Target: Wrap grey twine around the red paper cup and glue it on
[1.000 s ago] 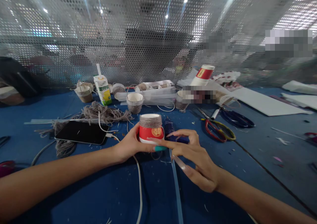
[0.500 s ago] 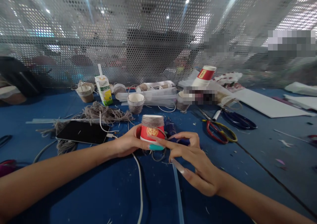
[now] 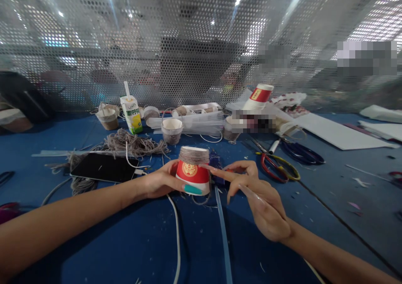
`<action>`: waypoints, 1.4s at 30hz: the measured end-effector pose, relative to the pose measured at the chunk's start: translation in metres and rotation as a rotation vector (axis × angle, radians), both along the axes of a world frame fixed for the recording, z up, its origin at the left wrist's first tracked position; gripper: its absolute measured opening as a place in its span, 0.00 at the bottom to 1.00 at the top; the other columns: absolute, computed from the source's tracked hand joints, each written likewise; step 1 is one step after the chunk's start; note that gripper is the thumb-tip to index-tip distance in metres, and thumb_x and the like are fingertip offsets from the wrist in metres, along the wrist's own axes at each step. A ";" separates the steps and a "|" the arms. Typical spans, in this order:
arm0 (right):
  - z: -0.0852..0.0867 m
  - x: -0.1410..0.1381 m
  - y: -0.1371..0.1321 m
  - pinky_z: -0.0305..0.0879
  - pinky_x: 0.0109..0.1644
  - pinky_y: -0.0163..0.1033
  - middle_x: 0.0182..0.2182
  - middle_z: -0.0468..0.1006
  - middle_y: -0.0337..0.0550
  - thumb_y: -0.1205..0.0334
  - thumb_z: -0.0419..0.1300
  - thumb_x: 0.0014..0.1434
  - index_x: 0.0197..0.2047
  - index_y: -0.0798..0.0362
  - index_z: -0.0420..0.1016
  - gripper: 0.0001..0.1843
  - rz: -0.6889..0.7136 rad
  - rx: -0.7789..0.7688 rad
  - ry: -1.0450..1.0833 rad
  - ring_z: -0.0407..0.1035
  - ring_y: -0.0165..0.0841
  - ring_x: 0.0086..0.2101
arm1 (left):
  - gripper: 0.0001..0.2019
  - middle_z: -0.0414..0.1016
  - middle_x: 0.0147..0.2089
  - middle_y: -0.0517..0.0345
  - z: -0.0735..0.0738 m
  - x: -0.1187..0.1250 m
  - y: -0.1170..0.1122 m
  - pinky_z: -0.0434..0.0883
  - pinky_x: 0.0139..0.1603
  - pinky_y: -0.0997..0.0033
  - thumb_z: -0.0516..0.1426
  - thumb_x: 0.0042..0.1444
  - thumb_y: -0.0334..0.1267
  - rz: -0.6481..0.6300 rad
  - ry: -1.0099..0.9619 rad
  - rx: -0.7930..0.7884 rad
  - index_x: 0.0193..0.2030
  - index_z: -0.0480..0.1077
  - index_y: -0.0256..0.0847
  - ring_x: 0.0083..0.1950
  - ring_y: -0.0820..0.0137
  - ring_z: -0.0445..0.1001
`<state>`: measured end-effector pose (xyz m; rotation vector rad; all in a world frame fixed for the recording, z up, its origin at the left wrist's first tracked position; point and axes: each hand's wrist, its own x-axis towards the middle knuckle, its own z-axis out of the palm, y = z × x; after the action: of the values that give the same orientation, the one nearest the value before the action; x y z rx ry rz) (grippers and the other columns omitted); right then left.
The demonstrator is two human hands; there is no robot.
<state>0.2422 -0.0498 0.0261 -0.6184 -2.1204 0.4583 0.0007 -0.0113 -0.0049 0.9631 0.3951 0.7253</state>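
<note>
My left hand [image 3: 161,179] grips a red and white paper cup [image 3: 196,177] from its left side, thumb across the front. Grey-brown cord [image 3: 194,155] is wound in several rows around the cup's upper part. The cup tilts slightly. My right hand [image 3: 257,196] is at the cup's right, its index fingertip against the side just below the wound cord. Its other fingers are bent and apart, with nothing visible in them. A loop of loose cord [image 3: 201,201] hangs under the cup. Behind the cup, a dark blue tool [image 3: 217,160] is partly hidden.
Left of the cup lie a black phone [image 3: 102,167] on a white cable [image 3: 177,238] and a tangle of cord [image 3: 135,144]. Behind stand a small cord-wrapped bucket [image 3: 172,132], a drink carton [image 3: 132,114] and translucent sticks [image 3: 201,123]. Scissors [image 3: 276,167] lie at right.
My right hand has drawn back slightly to the right, its index finger moving from the cup's front to its right side. The cup has turned and tilted a little in my left hand.
</note>
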 end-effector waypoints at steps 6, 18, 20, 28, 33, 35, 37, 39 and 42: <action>0.002 -0.003 0.001 0.57 0.44 0.50 0.43 0.81 0.40 0.59 0.43 0.66 0.25 0.49 0.67 0.21 -0.103 0.073 0.124 0.62 0.41 0.42 | 0.32 0.78 0.43 0.50 0.003 -0.001 0.000 0.71 0.45 0.67 0.69 0.32 0.31 0.000 0.002 0.015 0.50 0.72 0.36 0.42 0.66 0.76; -0.008 -0.003 0.006 0.58 0.41 0.49 0.33 0.72 0.45 0.59 0.49 0.62 0.33 0.49 0.68 0.09 -0.255 0.070 0.305 0.65 0.39 0.35 | 0.30 0.79 0.45 0.49 0.000 -0.002 0.002 0.67 0.51 0.64 0.67 0.35 0.32 -0.050 -0.067 -0.025 0.51 0.72 0.35 0.45 0.63 0.76; -0.002 -0.002 0.002 0.58 0.44 0.50 0.39 0.75 0.46 0.58 0.48 0.62 0.34 0.49 0.67 0.10 -0.136 0.078 0.162 0.66 0.41 0.39 | 0.29 0.79 0.44 0.48 -0.002 -0.002 0.002 0.67 0.50 0.63 0.67 0.36 0.33 -0.057 -0.080 -0.023 0.50 0.72 0.35 0.45 0.62 0.76; 0.012 -0.001 -0.008 0.58 0.50 0.52 0.56 0.74 0.42 0.62 0.49 0.57 0.36 0.49 0.68 0.08 0.109 0.095 -0.187 0.63 0.43 0.48 | 0.25 0.79 0.40 0.52 0.001 -0.001 0.001 0.68 0.47 0.66 0.68 0.36 0.31 -0.041 -0.052 -0.034 0.46 0.74 0.35 0.40 0.67 0.76; 0.011 -0.004 -0.007 0.59 0.51 0.53 0.57 0.73 0.44 0.63 0.47 0.58 0.35 0.49 0.68 0.09 0.099 0.048 -0.217 0.64 0.43 0.48 | 0.29 0.79 0.42 0.52 0.002 -0.002 0.001 0.68 0.49 0.64 0.67 0.36 0.28 -0.086 -0.085 -0.023 0.50 0.72 0.37 0.42 0.65 0.77; 0.012 -0.003 -0.008 0.60 0.51 0.52 0.58 0.73 0.41 0.61 0.47 0.60 0.35 0.48 0.69 0.10 0.099 0.037 -0.220 0.63 0.42 0.49 | 0.29 0.79 0.43 0.52 0.001 -0.002 0.001 0.68 0.51 0.63 0.67 0.37 0.28 -0.103 -0.105 -0.023 0.51 0.72 0.37 0.43 0.65 0.77; 0.013 -0.002 -0.008 0.59 0.52 0.52 0.58 0.73 0.39 0.59 0.46 0.62 0.35 0.48 0.70 0.12 0.096 0.014 -0.202 0.62 0.42 0.50 | 0.28 0.80 0.43 0.51 0.000 -0.002 0.002 0.68 0.51 0.63 0.67 0.37 0.28 -0.113 -0.110 -0.019 0.50 0.72 0.36 0.43 0.65 0.77; 0.011 -0.002 -0.009 0.59 0.53 0.53 0.58 0.73 0.39 0.55 0.45 0.64 0.34 0.47 0.70 0.15 0.086 -0.031 -0.143 0.61 0.43 0.51 | 0.28 0.80 0.43 0.51 -0.001 -0.002 0.002 0.68 0.50 0.64 0.67 0.37 0.29 -0.110 -0.113 -0.015 0.50 0.72 0.36 0.43 0.65 0.77; 0.008 -0.004 -0.008 0.58 0.53 0.55 0.54 0.76 0.40 0.51 0.44 0.65 0.31 0.47 0.71 0.20 0.046 -0.091 0.018 0.61 0.44 0.50 | 0.28 0.80 0.44 0.51 -0.001 -0.001 0.002 0.68 0.48 0.66 0.67 0.36 0.29 -0.122 -0.123 -0.013 0.50 0.73 0.36 0.43 0.66 0.77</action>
<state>0.2381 -0.0581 0.0346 -0.6156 -2.1092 0.5871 -0.0007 -0.0089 -0.0061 0.9166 0.2308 0.6665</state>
